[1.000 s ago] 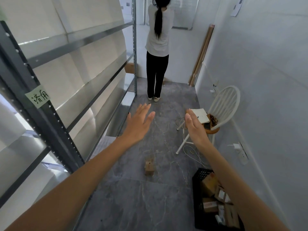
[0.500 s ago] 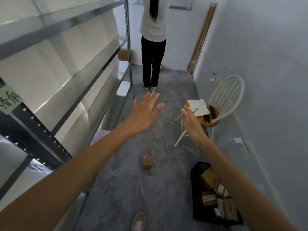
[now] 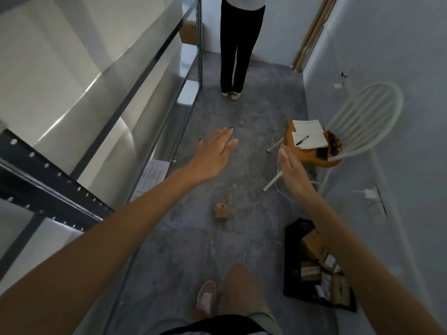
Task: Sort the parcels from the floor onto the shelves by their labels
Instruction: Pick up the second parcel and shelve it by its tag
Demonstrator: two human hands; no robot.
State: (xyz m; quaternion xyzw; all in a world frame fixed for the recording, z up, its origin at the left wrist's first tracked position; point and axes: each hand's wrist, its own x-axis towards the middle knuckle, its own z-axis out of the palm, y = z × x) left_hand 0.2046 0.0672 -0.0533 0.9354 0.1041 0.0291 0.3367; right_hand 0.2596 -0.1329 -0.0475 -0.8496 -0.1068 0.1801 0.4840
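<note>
View has been tipped down since a second ago: floor fills more of it, a foot has come in. Shelving [image 3: 101, 131] left of both hands, unloaded nearby. Crate [image 3: 298, 229] of parcels below right hand [image 3: 291, 172]. Lone parcel [image 3: 222, 209] between and under the hands. Left hand [image 3: 212, 155] flat, fingers spread; both empty. A pickup seems next.

I stand in a narrow storeroom, a small parcel depot by the look of it. Dark metal shelving [image 3: 72, 189] with punched uprights runs along my left. A black crate [image 3: 294, 262] full of cardboard parcels [image 3: 312, 243] sits on the grey stone floor [image 3: 242, 105], and a white chair [image 3: 362, 122] carries paperwork [image 3: 308, 134].
</note>
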